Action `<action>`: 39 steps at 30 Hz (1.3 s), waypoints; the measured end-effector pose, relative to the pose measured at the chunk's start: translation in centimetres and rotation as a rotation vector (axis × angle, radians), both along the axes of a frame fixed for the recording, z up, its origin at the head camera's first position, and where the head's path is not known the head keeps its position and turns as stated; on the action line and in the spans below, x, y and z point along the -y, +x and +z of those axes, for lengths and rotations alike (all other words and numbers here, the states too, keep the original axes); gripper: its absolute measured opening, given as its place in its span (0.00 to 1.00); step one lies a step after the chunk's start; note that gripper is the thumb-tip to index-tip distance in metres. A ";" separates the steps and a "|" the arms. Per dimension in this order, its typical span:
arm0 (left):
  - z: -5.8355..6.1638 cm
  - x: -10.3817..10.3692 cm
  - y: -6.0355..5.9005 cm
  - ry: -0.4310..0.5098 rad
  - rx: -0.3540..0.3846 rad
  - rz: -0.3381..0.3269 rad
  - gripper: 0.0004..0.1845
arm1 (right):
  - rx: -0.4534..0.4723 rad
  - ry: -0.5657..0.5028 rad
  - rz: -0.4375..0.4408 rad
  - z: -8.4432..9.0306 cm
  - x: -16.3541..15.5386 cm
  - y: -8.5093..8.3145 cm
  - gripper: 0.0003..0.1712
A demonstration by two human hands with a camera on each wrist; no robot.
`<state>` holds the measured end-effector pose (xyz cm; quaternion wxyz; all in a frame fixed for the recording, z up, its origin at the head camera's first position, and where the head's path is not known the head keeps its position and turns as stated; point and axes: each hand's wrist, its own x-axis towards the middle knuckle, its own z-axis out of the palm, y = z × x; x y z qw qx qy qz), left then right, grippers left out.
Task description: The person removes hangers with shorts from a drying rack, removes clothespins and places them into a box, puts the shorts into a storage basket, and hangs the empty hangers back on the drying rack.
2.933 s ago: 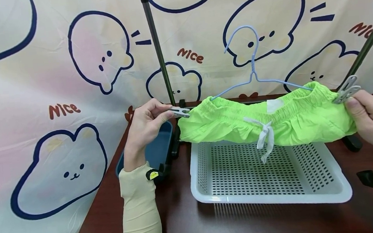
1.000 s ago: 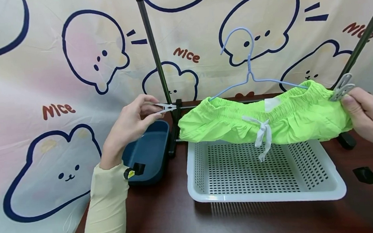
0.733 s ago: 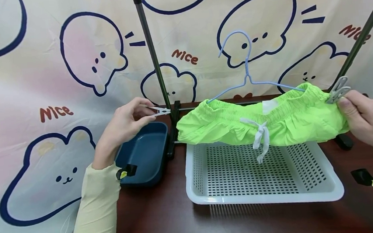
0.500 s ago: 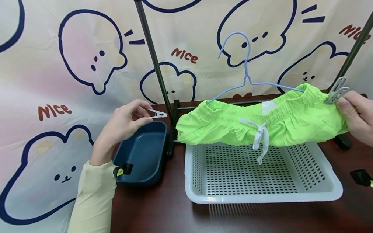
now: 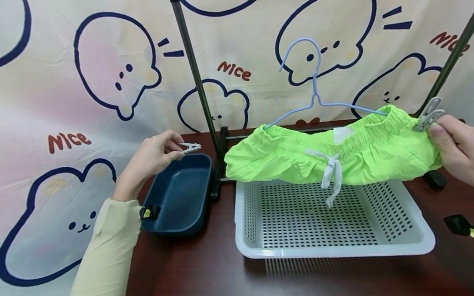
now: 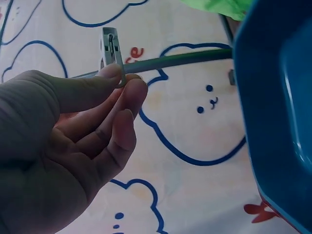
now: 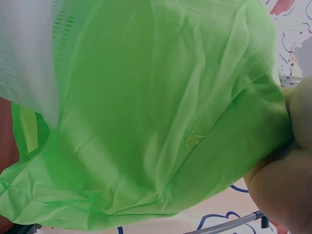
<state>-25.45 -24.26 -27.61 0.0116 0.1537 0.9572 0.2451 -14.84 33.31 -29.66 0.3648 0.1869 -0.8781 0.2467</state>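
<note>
My left hand [image 5: 149, 155] pinches a grey clothespin [image 5: 191, 147] between thumb and fingers, above the far end of the dark blue tray. In the left wrist view the clothespin [image 6: 112, 46] stands upright from my fingertips. Bright green shorts [image 5: 280, 160] with a white drawstring hang on a light blue wire hanger [image 5: 315, 87], whose ends go inside the waistband. Another grey clothespin [image 5: 430, 114] sits at the right end of the waistband. My right hand [image 5: 470, 151] grips the shorts' cloth just beside it. In the right wrist view the green cloth [image 7: 170, 107] covers most of the hand's work.
A white perforated basket [image 5: 343, 252] stands on the dark brown table [image 5: 214, 272] below the shorts. The dark blue tray [image 5: 182, 195] lies left of it. Two dark poles, a left pole [image 5: 193, 67] and a right pole [image 5: 458, 60], rise behind, before a cartoon-printed cloth.
My left hand has drawn leftward from the shorts' left end, carrying its clothespin over to the tray. That clothespin's legs look closer together now. The right hand keeps its grip.
</note>
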 end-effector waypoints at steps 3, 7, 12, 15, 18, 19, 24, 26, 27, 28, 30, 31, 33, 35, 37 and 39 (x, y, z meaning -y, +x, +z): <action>-0.5 0.2 -0.5 -0.022 0.012 0.000 0.15 | 0.003 0.002 -0.004 -0.1 0.0 0.0 0.14; -1.0 0.4 -1.0 -0.041 0.033 0.001 0.14 | 0.002 0.000 -0.005 -0.2 -0.2 -0.1 0.14; -1.4 0.4 -1.4 -0.043 0.078 0.011 0.14 | -0.004 -0.010 -0.002 -0.2 -0.3 -0.2 0.14; -1.4 0.5 -1.6 -0.054 0.086 0.015 0.14 | -0.007 -0.010 0.000 -0.3 -0.3 -0.1 0.14; -1.5 0.6 -1.6 -0.073 0.086 0.010 0.14 | -0.015 -0.015 0.008 -0.2 -0.3 -0.2 0.14; -1.5 0.6 -1.6 -0.076 0.089 0.005 0.14 | -0.016 -0.017 0.009 -0.1 -0.3 -0.2 0.15; -1.8 0.9 -1.7 -0.100 0.100 -0.002 0.13 | -0.015 -0.023 0.001 0.1 -0.2 -0.2 0.14; -1.9 1.0 -1.8 -0.110 0.106 -0.007 0.13 | -0.015 -0.025 -0.001 0.1 -0.1 -0.2 0.15; -2.0 1.0 -1.8 -0.118 0.109 -0.010 0.13 | -0.015 -0.024 -0.003 0.1 -0.1 -0.2 0.15; -2.1 1.1 -1.9 -0.122 0.114 -0.014 0.13 | -0.014 -0.024 -0.003 0.1 0.0 -0.2 0.15; -2.3 1.1 -2.0 -0.135 0.117 -0.020 0.13 | -0.012 -0.027 -0.002 0.1 0.0 -0.2 0.15; -2.4 1.0 -2.1 -0.140 0.118 -0.020 0.13 | -0.009 -0.027 -0.001 0.1 0.1 -0.2 0.15; -2.6 1.0 -2.3 -0.151 0.122 -0.016 0.13 | -0.006 -0.027 -0.002 0.0 0.1 -0.2 0.14; -2.8 0.9 -2.4 -0.160 0.130 -0.007 0.13 | -0.004 -0.026 -0.004 0.0 0.0 -0.2 0.14; -3.1 0.9 -2.6 -0.170 0.141 0.002 0.13 | -0.003 -0.024 -0.006 0.0 0.0 -0.3 0.14; -3.3 0.9 -2.8 -0.184 0.147 0.008 0.13 | -0.001 -0.023 -0.010 0.0 0.0 -0.3 0.14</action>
